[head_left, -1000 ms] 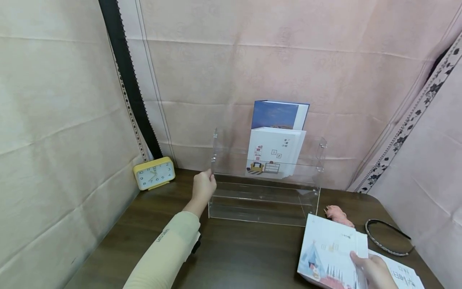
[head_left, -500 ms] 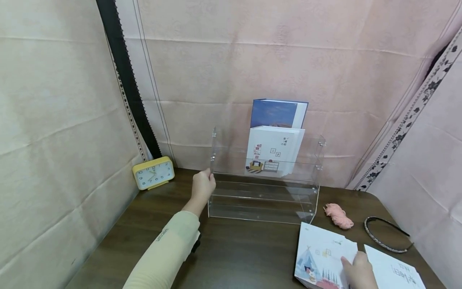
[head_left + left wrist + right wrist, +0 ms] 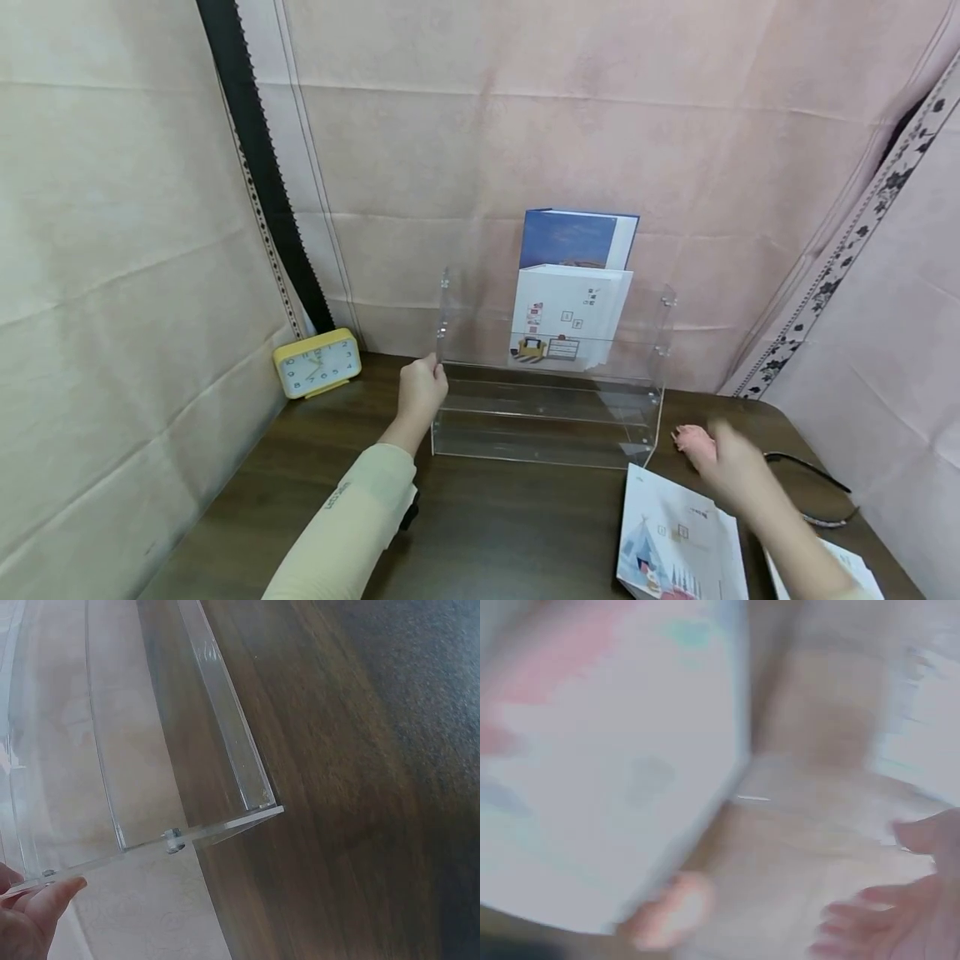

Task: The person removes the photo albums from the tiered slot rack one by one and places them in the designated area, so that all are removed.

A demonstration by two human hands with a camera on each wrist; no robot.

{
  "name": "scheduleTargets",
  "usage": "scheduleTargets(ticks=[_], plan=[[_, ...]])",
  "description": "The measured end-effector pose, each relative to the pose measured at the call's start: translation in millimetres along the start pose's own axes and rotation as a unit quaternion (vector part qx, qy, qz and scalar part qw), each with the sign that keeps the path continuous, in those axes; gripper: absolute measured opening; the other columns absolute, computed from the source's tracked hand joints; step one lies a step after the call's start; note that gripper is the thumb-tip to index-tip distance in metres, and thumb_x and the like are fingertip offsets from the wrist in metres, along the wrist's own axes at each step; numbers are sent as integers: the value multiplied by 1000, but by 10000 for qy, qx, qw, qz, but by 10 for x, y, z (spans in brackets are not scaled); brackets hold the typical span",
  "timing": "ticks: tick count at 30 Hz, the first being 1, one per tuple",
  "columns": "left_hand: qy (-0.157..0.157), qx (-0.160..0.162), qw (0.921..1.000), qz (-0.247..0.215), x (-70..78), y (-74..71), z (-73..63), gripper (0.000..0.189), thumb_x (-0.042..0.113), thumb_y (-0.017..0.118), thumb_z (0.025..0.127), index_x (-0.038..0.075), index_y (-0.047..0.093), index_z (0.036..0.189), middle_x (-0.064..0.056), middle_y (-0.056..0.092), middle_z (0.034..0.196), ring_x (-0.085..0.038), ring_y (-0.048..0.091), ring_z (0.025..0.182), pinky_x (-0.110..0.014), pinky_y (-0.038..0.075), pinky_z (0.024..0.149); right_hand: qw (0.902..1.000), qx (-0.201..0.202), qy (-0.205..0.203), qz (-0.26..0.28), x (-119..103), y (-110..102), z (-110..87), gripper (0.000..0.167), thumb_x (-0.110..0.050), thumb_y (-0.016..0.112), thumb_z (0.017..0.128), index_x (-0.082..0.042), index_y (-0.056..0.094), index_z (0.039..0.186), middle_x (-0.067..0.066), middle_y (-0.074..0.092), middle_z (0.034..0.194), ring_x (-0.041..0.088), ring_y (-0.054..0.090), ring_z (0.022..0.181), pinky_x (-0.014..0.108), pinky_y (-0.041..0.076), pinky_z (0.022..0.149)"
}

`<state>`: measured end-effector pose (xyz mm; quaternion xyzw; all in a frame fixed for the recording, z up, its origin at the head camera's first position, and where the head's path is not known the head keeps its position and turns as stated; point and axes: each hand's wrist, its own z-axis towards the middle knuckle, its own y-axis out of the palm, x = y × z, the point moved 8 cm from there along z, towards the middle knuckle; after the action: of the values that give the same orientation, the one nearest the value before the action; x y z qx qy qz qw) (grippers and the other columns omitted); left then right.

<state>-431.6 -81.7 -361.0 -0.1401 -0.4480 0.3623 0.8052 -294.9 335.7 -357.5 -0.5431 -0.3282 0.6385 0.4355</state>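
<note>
My left hand (image 3: 422, 387) grips the left side panel of a clear acrylic rack (image 3: 525, 447). In the left wrist view, its thumb and fingers pinch the panel's edge (image 3: 135, 853). Blurred by motion, my right hand (image 3: 738, 471) is over the right of the table, beside a pink yarn bundle (image 3: 693, 442) that it partly covers. The right wrist view has that hand with fingers extended and nothing in them. Just below it lies a white book with a blue tent picture (image 3: 675, 533). Another white book (image 3: 855, 567) lies partly behind the right forearm.
Two books stand upright in the rack, a white one (image 3: 566, 312) in front of a blue one (image 3: 570, 237). A dark braided headband-like loop (image 3: 825, 523) lies at the right. At the left back stands a yellow alarm clock (image 3: 318, 362). Cloth hangs around the table.
My right hand has let go of the tent-picture book and moved up toward the pink yarn. That book has come down to the left, apart from the other white book. The left hand stays put.
</note>
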Motion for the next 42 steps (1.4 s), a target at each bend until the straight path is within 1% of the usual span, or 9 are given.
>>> scheduleTargets(ticks=[3, 6, 9, 12, 16, 23, 29, 38, 42], plan=[[-32, 34, 10000, 2, -33, -19, 7, 16, 0, 59, 86, 1, 57, 71, -17, 66, 75, -30, 63, 67, -43, 51, 61, 9898, 984, -548, 867, -434, -471, 386, 67, -42, 51, 94, 14, 37, 127, 37, 46, 121, 51, 48, 107, 60, 39, 86], [-22, 15, 10000, -17, -50, -24, 6, 15, 1, 58, 86, 1, 57, 71, -16, 66, 75, -29, 62, 65, -43, 51, 59, 9646, 1865, -937, 1610, -736, -740, 729, 64, -39, 58, 91, 8, 38, 130, 29, 49, 125, 43, 50, 112, 55, 41, 89], [-64, 10, 10000, 3, -61, -31, -8, 13, 1, 58, 86, 0, 58, 73, -17, 66, 75, -30, 63, 66, -43, 51, 59, 9410, 2269, -1003, 2303, -909, -726, 1003, 63, -33, 64, 89, 6, 37, 130, 25, 51, 123, 38, 51, 113, 49, 42, 92], [-36, 13, 10000, 29, -68, -16, -22, 9, 1, 59, 87, -4, 66, 85, -20, 68, 84, -32, 66, 73, -42, 52, 62, 9325, 2234, -817, 2717, -987, -540, 1202, 68, -34, 69, 85, 6, 36, 129, 24, 51, 121, 35, 51, 113, 47, 42, 92], [110, 72, 9999, 47, -43, 4, -45, 13, 1, 59, 87, -6, 68, 92, -21, 68, 89, -32, 66, 78, -41, 53, 63, 9340, 2120, -452, 2841, -999, -303, 1333, 78, -39, 75, 77, 4, 35, 128, 20, 48, 119, 32, 50, 110, 42, 45, 90], [189, 265, 9994, 114, -25, -66, -26, 14, -1, 60, 84, 0, 59, 70, -17, 67, 74, -31, 64, 66, -42, 51, 57, 9503, 1756, 61, 2570, -987, -128, 1458, 82, -44, 79, 71, 4, 37, 122, 21, 46, 114, 34, 49, 102, 42, 42, 87], [87, 166, 9998, 74, -22, -55, 2, 11, 1, 60, 85, 1, 62, 75, -16, 68, 76, -30, 65, 68, -42, 51, 58, 9753, 1472, -305, 1620, -1053, -247, 1561, 61, -42, 78, 74, 5, 52, 102, 19, 48, 96, 28, 45, 83, 37, 39, 66], [10, 45, 10000, 68, -10, -25, -2, 13, 2, 60, 86, -3, 69, 93, -18, 69, 87, -28, 67, 74, -38, 53, 61, 9610, 1292, -1127, 2171, -1403, -469, 1689, 53, -32, 79, 75, -3, 52, 111, 17, 64, 104, 31, 63, 91, 44, 52, 73], [32, 58, 10000, 73, -2, -6, -25, 7, 1, 60, 86, -1, 67, 83, -15, 68, 78, -26, 65, 67, -37, 52, 57, 9520, 1198, -1546, 2356, -1595, -535, 1727, 46, -20, 79, 75, -3, 51, 106, 18, 65, 104, 36, 64, 91, 46, 53, 70]])
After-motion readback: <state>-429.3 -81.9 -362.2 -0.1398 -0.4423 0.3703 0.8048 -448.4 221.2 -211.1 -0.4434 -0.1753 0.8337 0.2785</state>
